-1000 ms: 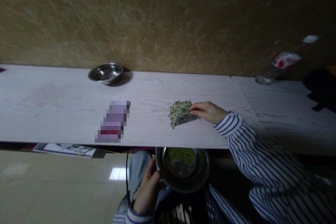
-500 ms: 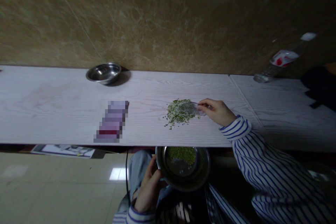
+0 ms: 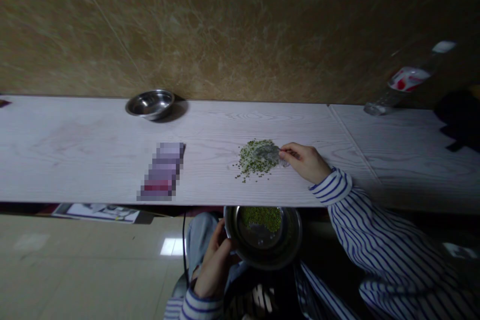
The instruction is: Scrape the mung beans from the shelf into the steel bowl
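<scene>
My left hand [image 3: 214,266] grips the left rim of a metal bowl [image 3: 293,247], held just below the table's front edge. Green mung beans [image 3: 262,217] lie at the far side of its floor. Over the tabletop, my right hand [image 3: 305,161] pinches a greyish see-through piece [image 3: 268,151], which looks like thin plastic; its exact kind is unclear. That piece rests on or just above a spread heap of mung beans [image 3: 249,159] mixed with something whitish. Loose beans are scattered along the heap's left and near sides.
Toward the wall stands a second metal bowl [image 3: 150,106]. A pixelated flat purple item [image 3: 161,171] lies left of the heap. At the right are a clear bottle [image 3: 407,80] with a white cap and a black object [image 3: 459,117]. The table edge [image 3: 93,203] runs above my lap.
My right hand has shifted slightly left with the see-through piece, further over the beans. My left hand still holds the bowl in nearly the same place. The view has moved a little.
</scene>
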The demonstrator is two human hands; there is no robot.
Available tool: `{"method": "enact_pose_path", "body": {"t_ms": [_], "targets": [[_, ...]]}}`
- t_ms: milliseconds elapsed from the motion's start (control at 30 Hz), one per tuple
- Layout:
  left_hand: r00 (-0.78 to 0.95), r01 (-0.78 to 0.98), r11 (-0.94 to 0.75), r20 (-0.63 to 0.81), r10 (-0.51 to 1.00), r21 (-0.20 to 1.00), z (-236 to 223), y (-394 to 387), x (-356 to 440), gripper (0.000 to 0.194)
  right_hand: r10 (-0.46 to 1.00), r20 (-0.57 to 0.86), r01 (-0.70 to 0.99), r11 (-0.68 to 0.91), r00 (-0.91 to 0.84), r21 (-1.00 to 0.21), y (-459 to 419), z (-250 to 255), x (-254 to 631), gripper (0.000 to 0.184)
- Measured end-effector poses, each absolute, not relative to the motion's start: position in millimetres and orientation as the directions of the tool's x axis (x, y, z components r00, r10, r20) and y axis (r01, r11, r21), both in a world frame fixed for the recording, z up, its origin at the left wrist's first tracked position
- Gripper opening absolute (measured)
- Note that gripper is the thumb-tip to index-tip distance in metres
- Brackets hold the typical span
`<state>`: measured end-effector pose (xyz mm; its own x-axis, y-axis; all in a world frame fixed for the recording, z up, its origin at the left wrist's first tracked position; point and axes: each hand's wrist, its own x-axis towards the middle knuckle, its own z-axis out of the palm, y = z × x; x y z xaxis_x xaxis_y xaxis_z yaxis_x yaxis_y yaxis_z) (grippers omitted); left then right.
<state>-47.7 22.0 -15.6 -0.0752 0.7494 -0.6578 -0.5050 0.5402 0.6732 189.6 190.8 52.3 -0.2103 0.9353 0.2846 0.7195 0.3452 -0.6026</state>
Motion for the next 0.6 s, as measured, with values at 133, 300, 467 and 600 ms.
{"method": "enact_pose_path", "body": {"t_ms": [133,300,467,600], "targets": [[-0.084,-0.511,0.516,-0.637,0.766,0.687,-13.9,21.9,-47.6,0.06,0.93,0.253,0.71,0.368,-0.267,-0.601,185.5,49.4,189.0,0.019],[-0.086,-0.514,0.515,-0.638,0.765,0.686,-11.3,22.2,-46.9,0.059,0.914,0.252,0.697,0.406,-0.318,-0.591,177.4,51.2,189.3,0.018],[-0.084,-0.519,0.52,-0.646,0.759,0.678,-7.5,22.9,-46.3,0.057,0.909,0.259,0.707,0.417,-0.327,-0.571,169.1,55.7,193.5,0.018],[-0.073,-0.518,0.51,-0.63,0.773,0.687,-5.8,23.1,-47.1,0.055,0.916,0.29,0.729,0.397,-0.277,-0.557,160.9,56.0,198.8,0.018]]}}
